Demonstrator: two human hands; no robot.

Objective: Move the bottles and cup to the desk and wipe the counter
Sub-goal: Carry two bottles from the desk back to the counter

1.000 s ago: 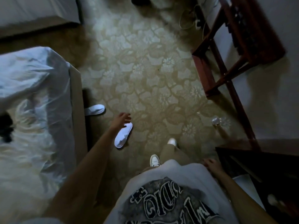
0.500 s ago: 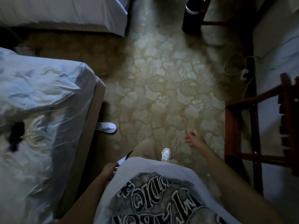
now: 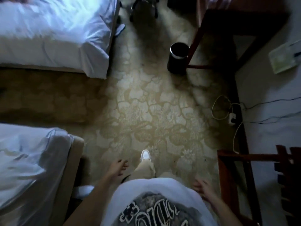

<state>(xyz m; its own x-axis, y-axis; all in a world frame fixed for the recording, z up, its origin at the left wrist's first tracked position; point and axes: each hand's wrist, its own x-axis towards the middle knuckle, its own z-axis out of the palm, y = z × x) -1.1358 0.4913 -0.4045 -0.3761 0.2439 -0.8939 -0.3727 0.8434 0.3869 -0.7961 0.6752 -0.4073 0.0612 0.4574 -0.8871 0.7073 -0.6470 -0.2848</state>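
Note:
No bottle, cup or counter shows in the head view. A dark wooden desk stands at the top right, its top mostly out of frame. My left hand hangs beside my left leg with loosely curled fingers and holds nothing. My right hand hangs low at my right side, blurred, also with nothing in it. Both hands are far from the desk.
Two beds with white sheets lie on the left, one far, one near. A black bin stands by the desk leg. A red-brown wooden rack is at the right. Cables and a plug lie along the wall. A white slipper sits by the near bed.
I have walked forward over the patterned carpet; the bin and desk came closer and the far bed came into view. My arms swung, the left hand forward and the right hand back.

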